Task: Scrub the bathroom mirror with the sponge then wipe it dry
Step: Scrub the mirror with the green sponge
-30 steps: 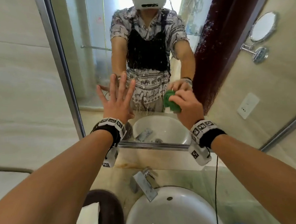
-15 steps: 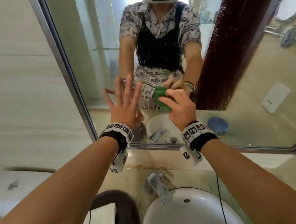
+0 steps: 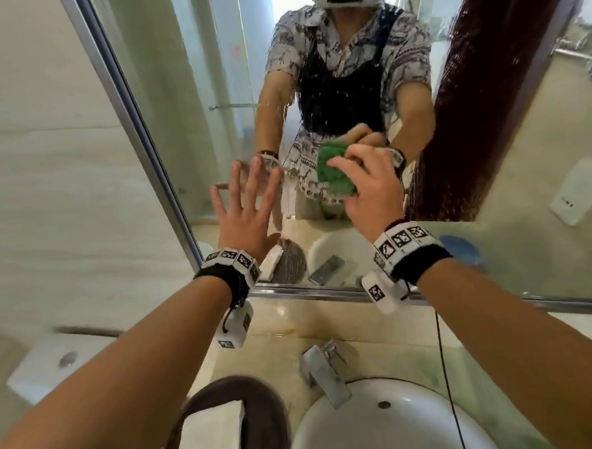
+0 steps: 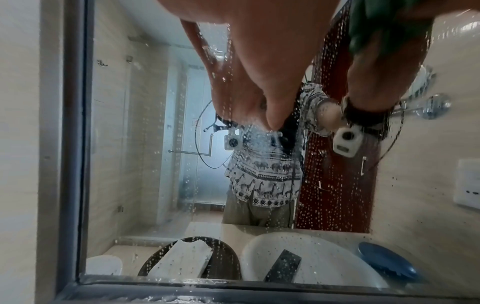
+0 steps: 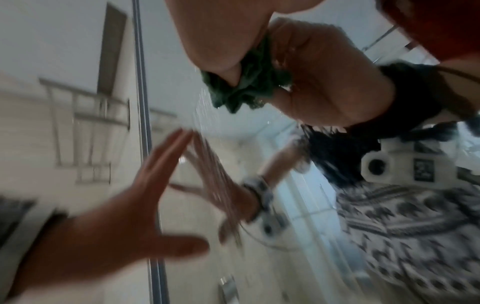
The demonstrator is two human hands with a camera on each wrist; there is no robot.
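The bathroom mirror [image 3: 523,143] fills the wall ahead, its glass speckled with water drops [image 4: 335,185]. My right hand [image 3: 371,186] grips a crumpled green sponge [image 3: 333,174] and presses it against the glass near the middle. In the right wrist view the sponge [image 5: 249,86] bulges out between thumb and fingers. My left hand [image 3: 249,206] lies flat on the mirror with fingers spread, to the left of the sponge and close to the metal frame [image 3: 138,129]. It holds nothing.
Below the mirror a white basin [image 3: 384,425] with a chrome tap [image 3: 324,370] sits in the counter. A folded white cloth [image 3: 213,434] lies on a dark round tray [image 3: 263,415] at the lower left. A toilet cistern [image 3: 55,364] stands further left.
The right hand has slid the sponge up and slightly left across the glass. The left hand stays flat on the mirror. My head has turned, shifting the view.
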